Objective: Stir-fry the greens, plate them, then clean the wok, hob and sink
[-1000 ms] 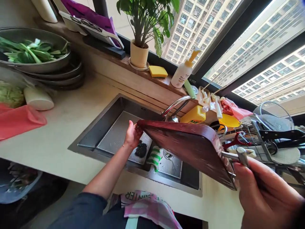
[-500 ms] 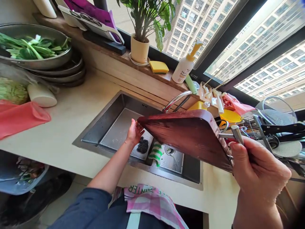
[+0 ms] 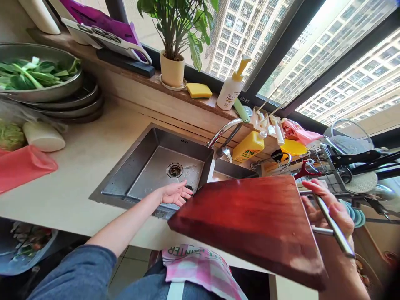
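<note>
A dark red wooden cutting board (image 3: 250, 221) is held tilted over the front edge of the sink, its wet broad face turned up. My right hand (image 3: 336, 214) is closed around the metal handle (image 3: 334, 227) on the board's right end. Just off the board's left corner, my left hand (image 3: 175, 193) is stretched out with fingers apart, holding nothing. Beneath it lies the steel sink (image 3: 109, 196), with a drain (image 3: 174, 170) in the larger basin. A bit of black scrubber (image 3: 189, 188) shows behind my left fingertips. Much of the smaller basin is hidden by the board.
Behind the sink stand a faucet (image 3: 226, 129) and a yellow detergent bottle (image 3: 250, 146). The sill holds a potted plant (image 3: 172, 71), a sponge (image 3: 199, 91) and a pump bottle (image 3: 229, 93). A dish rack (image 3: 331, 162) is at right, a pan of greens (image 3: 65, 85) at left.
The board has swung lower and toward me, its broad face now turned up. My left hand has come off its far end and opened. The green-striped cloth is now out of sight.
</note>
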`<move>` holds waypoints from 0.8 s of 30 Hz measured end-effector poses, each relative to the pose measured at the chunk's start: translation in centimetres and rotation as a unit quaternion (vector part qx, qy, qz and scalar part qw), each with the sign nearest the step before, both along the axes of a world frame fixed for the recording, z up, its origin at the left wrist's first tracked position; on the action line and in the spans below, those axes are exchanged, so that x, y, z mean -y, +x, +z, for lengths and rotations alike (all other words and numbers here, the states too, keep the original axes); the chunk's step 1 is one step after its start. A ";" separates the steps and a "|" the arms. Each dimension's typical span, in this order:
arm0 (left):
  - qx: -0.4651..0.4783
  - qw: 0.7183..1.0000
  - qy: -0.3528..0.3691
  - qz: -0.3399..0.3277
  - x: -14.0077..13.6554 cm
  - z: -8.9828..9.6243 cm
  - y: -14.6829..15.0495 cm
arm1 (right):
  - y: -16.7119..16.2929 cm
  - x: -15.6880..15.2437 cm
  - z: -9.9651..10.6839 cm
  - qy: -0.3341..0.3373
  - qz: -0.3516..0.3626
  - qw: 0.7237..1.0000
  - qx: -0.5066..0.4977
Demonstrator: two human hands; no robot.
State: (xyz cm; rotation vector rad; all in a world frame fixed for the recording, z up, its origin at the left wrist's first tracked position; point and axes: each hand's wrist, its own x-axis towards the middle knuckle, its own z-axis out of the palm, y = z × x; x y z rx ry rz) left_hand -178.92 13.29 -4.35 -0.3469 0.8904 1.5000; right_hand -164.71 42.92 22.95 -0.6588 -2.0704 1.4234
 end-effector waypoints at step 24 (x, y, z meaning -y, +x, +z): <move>-0.278 0.891 -0.044 0.358 -8.4 9.7 3.0 | 14.6 0.0 -1.2 0.173 0.021 0.984 -0.040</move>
